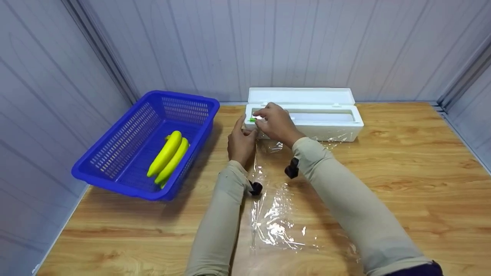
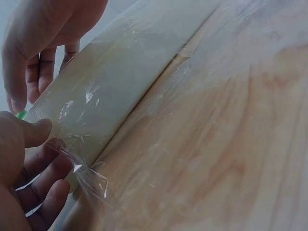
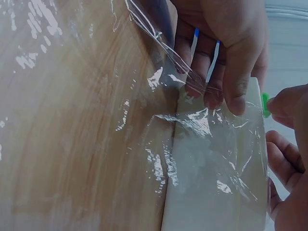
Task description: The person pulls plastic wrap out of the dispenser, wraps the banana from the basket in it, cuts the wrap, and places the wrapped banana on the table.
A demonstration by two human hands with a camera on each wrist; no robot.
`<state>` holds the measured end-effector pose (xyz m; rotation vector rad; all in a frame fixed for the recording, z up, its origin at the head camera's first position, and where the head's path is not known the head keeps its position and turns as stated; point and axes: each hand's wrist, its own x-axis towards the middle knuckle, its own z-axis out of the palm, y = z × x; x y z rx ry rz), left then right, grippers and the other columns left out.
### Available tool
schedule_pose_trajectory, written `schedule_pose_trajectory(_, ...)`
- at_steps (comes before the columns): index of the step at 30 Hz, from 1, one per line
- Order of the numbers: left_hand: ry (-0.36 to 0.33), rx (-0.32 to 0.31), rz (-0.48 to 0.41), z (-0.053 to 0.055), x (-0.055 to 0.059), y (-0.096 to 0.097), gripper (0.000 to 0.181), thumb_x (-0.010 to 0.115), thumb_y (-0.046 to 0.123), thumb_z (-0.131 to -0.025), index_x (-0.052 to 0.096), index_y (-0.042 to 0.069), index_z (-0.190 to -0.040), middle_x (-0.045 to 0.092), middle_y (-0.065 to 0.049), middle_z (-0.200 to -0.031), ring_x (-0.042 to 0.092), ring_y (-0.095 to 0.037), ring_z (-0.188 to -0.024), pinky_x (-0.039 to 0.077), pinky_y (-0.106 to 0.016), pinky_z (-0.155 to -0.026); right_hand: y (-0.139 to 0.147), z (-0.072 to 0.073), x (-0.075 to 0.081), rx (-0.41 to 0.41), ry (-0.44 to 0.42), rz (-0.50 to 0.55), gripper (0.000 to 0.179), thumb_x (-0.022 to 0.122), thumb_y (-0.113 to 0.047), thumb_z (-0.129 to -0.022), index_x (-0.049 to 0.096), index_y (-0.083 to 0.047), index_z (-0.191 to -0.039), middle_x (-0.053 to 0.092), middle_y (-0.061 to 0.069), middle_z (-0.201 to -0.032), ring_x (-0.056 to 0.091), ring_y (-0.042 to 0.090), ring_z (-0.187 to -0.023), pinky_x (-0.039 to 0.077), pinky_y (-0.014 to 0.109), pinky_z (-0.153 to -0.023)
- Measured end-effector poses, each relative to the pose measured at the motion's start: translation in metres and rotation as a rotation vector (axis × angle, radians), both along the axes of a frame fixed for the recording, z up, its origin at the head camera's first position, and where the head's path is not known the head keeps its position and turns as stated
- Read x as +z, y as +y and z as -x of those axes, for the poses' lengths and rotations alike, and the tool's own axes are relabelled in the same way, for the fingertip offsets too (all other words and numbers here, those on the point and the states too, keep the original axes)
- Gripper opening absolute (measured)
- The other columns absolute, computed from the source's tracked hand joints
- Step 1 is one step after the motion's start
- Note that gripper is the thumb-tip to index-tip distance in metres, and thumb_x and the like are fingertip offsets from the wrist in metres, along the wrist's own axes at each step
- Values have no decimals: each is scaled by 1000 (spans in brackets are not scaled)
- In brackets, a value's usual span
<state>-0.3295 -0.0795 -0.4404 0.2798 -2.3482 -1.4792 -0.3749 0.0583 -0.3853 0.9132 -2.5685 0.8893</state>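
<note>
One green slider [image 1: 252,120] between both hands [image 1: 241,145] [image 1: 277,123]

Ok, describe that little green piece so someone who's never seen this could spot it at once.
On the wooden table, near the back wall, sits a long white box with its lid up. At the left end of its top, by the right hand's thumb, is the small green piece. Its bright green stands out from the white box.
</note>
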Motion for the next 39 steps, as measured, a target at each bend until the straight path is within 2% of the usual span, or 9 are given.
schedule_pose_trajectory(6,-25,10,17,0,1,0,65,75,28,-89,49,27,-149,70,4,-83,63,-15,-77,47,-36,-68,0,0,-2,-14,-10,7,19,70,-18,-93,79,-8,-106,60,11,-92,56,25,-83,47,41,-74)
schedule_pose_trajectory(17,-39,29,28,0,1,-2,65,76,33,-89,50,29,-148,69,7,-82,63,-16,-77,46,-38,-67,-2,-1,-2,-23,32,11,16,66,-11,-92,77,-3,-101,58,11,-88,56,25,-80,47,40,-74)
schedule_pose_trajectory(25,-17,23,22,1,-1,0,65,76,25,-89,50,28,-149,68,6,-80,62,-14,-74,45,-36,-64,2,-2,-1,-4,24,-22,17,62,-7,-94,73,2,-102,59,14,-93,57,27,-83,48,41,-78)
schedule_pose_trajectory(30,-28,23,18,1,1,1,67,76,22,-89,49,30,-149,66,5,-80,60,-15,-73,44,-35,-63,5,-2,1,-7,36,-46,16,60,-4,-94,72,4,-101,59,17,-96,58,29,-87,49,42,-82)
schedule_pose_trajectory(39,-38,18,21,0,0,1,68,75,19,-89,48,28,-150,66,5,-80,60,-15,-73,44,-34,-63,7,-2,2,21,39,-73,17,56,2,-93,70,7,-100,57,18,-100,59,30,-90,50,40,-85)
